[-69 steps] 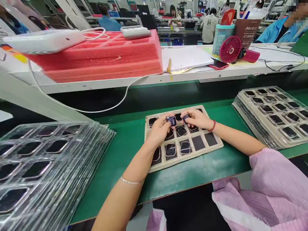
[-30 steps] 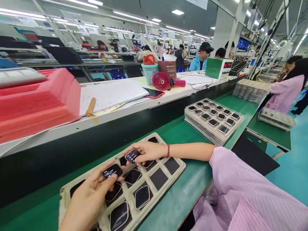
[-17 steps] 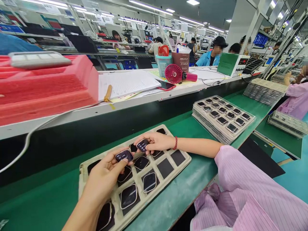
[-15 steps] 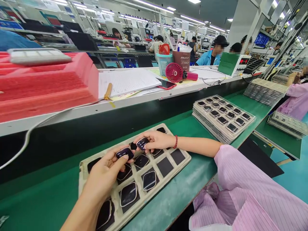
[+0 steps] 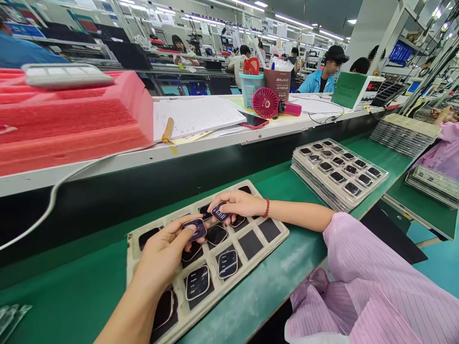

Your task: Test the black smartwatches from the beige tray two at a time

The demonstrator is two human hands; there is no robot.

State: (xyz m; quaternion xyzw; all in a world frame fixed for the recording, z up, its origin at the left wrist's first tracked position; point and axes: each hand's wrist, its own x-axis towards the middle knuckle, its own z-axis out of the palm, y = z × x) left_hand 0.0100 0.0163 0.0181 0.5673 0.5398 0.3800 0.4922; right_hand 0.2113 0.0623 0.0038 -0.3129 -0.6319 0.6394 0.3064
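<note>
My left hand grips a smartwatch body without a strap, its thumb lying across the lit screen. Just right of it, my right hand pinches a second smartwatch body whose screen shows lines of text. Both are held over a cream tray with dark-lined square pockets. In the near row, a watch body and another watch body lie with text on their screens. Several other watch bodies in the tray have dark screens, some partly hidden by my hands. Two pockets at the right hold no watch.
Stacked trays of watch bodies stand on the green bench at right, with more stacked trays beyond. A raised white shelf carries red foam, papers, a phone and a pink fan. Clear plastic pieces lie lower left. People sit beyond.
Text has appeared on the screens of two watches lying in the near row. My left thumb has moved further across its watch screen. The view has shifted slightly, moving the scene to the right.
</note>
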